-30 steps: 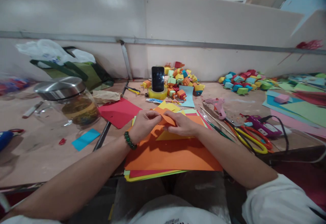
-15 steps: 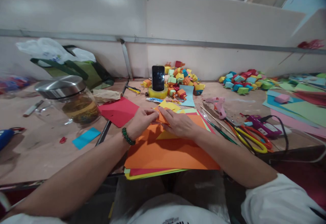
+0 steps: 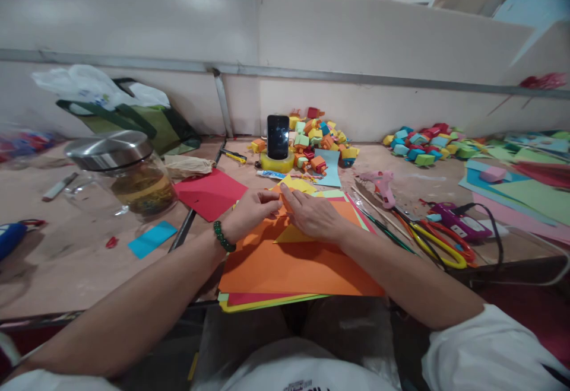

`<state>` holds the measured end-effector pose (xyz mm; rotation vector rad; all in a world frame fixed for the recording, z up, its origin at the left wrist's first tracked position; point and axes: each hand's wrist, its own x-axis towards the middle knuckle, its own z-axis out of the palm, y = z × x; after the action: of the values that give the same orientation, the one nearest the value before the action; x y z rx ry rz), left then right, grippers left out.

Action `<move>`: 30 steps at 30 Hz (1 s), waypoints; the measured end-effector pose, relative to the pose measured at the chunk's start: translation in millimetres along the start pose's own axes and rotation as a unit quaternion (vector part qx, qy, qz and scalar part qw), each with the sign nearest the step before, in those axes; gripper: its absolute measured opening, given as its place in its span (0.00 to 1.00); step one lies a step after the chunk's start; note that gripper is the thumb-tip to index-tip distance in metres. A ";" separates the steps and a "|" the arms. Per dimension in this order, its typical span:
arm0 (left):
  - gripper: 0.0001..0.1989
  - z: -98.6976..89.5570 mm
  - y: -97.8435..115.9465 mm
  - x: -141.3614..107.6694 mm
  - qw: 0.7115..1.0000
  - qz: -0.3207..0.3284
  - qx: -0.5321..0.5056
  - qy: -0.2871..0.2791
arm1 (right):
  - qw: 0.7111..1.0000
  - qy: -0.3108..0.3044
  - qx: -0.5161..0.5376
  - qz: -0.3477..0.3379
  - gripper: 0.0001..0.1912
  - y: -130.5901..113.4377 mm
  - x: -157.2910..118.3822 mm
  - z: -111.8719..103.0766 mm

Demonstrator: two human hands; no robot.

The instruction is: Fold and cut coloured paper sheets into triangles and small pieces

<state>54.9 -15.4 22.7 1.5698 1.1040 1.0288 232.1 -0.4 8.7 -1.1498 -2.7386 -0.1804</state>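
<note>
Between my two hands is a small piece of orange paper (image 3: 285, 206), mostly hidden by the fingers. My left hand (image 3: 253, 213), with a green bead bracelet (image 3: 222, 237) at the wrist, pinches its left side. From the other side my right hand (image 3: 314, 214) grips it, thumb and fingers pressed together. Both hands are over a stack of coloured paper whose top sheet is orange (image 3: 303, 269). A yellow paper piece (image 3: 291, 235) lies on that sheet under my right hand. More yellow paper (image 3: 299, 184) pokes out just beyond the fingertips.
A phone (image 3: 278, 136) stands in a tape roll (image 3: 276, 162) before a pile of small paper boxes (image 3: 314, 136). At left are a glass jar (image 3: 142, 192), red paper (image 3: 211, 194) and a blue strip (image 3: 152, 239). A pink glue gun (image 3: 383, 188) and yellow-handled scissors (image 3: 439, 245) lie right.
My hands have shifted very slightly to the right with the orange piece still between them. The view has moved a little; the things on the table lie as before.
</note>
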 end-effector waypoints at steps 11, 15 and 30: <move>0.11 5.3 -4.6 -3.7 0.982 0.139 0.093 0.091 | 0.854 0.106 0.507 0.047 0.24 27.8 9.2 10.9; 0.12 6.7 -4.1 -5.8 0.984 0.150 0.064 0.074 | 0.796 0.099 0.593 0.067 0.26 28.8 11.3 10.3; 0.13 9.4 -8.6 -6.0 0.990 0.125 0.033 0.050 | 0.795 0.099 0.598 0.035 0.26 25.1 10.4 5.7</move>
<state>60.8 -21.8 11.6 1.7579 1.0336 1.2606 242.3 25.2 6.3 -0.7193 -1.8902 1.1828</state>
